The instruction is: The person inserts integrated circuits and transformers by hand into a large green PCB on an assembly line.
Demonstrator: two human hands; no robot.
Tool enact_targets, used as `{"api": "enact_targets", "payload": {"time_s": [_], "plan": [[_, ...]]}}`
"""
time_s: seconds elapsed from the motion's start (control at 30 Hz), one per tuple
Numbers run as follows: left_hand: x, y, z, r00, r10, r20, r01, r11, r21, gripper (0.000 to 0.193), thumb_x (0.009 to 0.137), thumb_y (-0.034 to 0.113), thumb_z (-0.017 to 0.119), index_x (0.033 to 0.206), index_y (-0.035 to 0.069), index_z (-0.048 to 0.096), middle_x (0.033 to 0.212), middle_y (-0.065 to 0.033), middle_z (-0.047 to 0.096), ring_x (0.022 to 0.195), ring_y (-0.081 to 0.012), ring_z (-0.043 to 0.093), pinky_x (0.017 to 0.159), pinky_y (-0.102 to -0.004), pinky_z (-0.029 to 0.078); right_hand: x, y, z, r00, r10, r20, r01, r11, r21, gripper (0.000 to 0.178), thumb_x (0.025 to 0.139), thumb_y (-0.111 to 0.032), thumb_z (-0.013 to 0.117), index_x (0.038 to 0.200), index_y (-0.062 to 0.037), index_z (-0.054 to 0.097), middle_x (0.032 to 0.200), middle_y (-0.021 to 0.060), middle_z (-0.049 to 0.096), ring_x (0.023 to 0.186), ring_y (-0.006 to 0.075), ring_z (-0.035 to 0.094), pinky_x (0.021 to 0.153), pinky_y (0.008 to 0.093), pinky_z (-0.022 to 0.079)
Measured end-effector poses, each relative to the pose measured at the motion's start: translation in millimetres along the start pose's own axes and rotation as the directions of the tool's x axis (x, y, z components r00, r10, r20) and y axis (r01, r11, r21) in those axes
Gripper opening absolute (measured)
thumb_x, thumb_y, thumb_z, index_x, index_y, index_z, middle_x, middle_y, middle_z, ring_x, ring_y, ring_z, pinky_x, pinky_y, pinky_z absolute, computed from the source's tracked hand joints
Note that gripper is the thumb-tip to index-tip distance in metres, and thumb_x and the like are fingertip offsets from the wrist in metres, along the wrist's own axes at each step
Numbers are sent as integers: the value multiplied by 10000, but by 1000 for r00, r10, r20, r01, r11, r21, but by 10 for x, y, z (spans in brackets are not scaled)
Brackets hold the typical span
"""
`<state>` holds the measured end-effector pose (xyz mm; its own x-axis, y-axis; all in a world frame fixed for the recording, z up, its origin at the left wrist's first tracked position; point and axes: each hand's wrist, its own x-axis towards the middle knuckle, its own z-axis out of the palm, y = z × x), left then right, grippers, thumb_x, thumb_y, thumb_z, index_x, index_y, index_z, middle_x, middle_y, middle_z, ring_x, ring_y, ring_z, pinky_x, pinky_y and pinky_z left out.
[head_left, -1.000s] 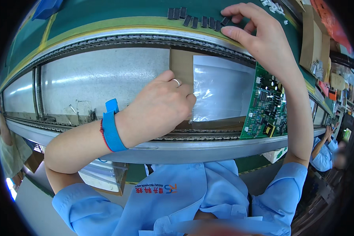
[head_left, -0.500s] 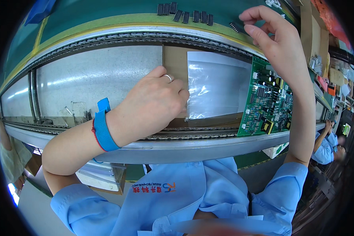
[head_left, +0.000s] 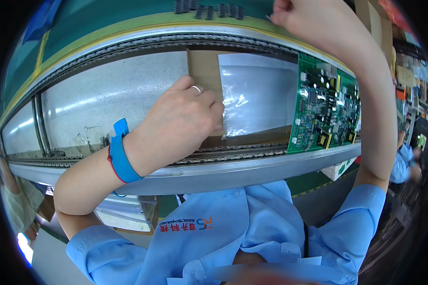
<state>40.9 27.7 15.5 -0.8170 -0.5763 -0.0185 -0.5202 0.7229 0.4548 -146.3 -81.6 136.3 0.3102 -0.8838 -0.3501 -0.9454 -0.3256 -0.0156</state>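
My left hand (head_left: pixel 183 116), with a ring and a blue wrist strap (head_left: pixel 123 159), is closed above the conveyor, its fingers curled under; whatever they hold, if anything, is hidden. Beyond the far rail, my right hand (head_left: pixel 302 19) has thumb and fingers pinched together at the green work surface. The end of a small black IC chip (head_left: pixel 268 17) shows at those fingertips. Several more black IC chips (head_left: pixel 230 11) lie to the left of that hand, slightly blurred. A populated green circuit board (head_left: pixel 314 111) spans the conveyor rails on the right, below my right forearm.
A clear plastic sheet (head_left: pixel 257 95) lies between the rails left of the board, over brown cardboard (head_left: pixel 203 69). Chain rails (head_left: pixel 128 42) run along the conveyor. A white box (head_left: pixel 340 168) stands below the near rail. Other people (head_left: pixel 404 161) are at the far right and left edge.
My right hand has moved left and down to the lone chip, its fingers closing from apart to a pinch. My left hand keeps its curled pose. The whole view has shifted slightly.
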Motion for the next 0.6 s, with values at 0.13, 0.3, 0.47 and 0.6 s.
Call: {"api": "enact_targets", "payload": {"time_s": [0.13,0.3,0.47,0.6], "plan": [[84,50,-80,999,45,4,-45,998,-38,252,814,169,737,1021,54,651,892,-91,623,833,-271,611,850,-381,429,-55,118,-37,996,-58,-63,58,998,-8,212,754,-22,550,832,145,654,884,332,653,881,442,670,813,455,542],[229,332,-155,993,68,102,-37,960,-278,280,828,139,732,1087,56,667,971,-94,655,867,-283,609,843,-377,422,-255,375,11,993,77,-85,-67,992,108,209,775,-29,555,858,136,653,898,306,666,866,431,665,801,466,531],[527,682,-17,988,130,88,-85,916,-393,172,864,103,687,1025,53,653,937,-102,640,870,-295,603,839,-380,422,-932,905,386,877,-202,-435,268,958,97,158,847,-72,622,899,73,658,840,198,653,765,307,635,712,388,508],[769,845,43,979,176,101,-145,956,-254,79,875,75,659,931,43,612,871,-106,608,822,-299,590,825,-387,419,-1620,1105,592,962,79,-263,31,920,391,81,878,-38,682,900,23,634,743,73,620,690,141,607,635,280,470]]}}
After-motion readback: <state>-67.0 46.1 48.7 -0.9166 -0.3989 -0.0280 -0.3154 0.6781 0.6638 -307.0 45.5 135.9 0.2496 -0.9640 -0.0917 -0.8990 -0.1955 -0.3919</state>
